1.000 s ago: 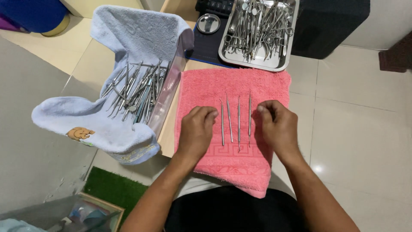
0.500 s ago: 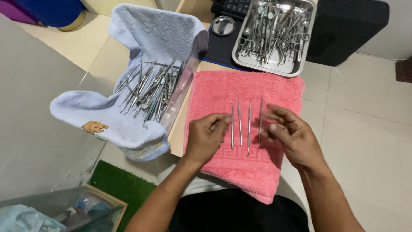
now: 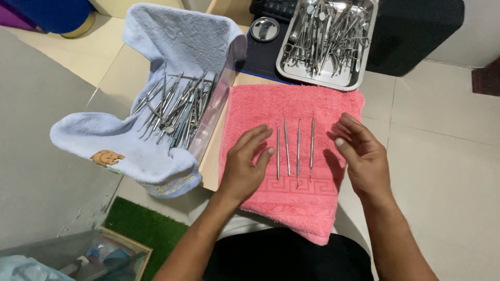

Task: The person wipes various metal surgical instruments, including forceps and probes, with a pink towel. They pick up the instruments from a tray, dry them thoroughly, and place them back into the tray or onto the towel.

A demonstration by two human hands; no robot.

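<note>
Both hands are open and hold nothing: the left hand (image 3: 245, 166) rests on the pink towel (image 3: 312, 101), the right hand (image 3: 364, 156) seems to hover beside it. Between them lie four thin metal tools (image 3: 294, 148), side by side. A careless sleeve or palm could knock them crooked. Farther away stands a steel tray (image 3: 284, 65) full of instruments.

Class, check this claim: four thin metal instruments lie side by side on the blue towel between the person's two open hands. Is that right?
Not quite. The four instruments lie on the pink towel, not the blue one, as the head view shows. The blue towel holds a separate pile further left. The rest stands: they lie side by side between the open left hand and right hand.
</note>
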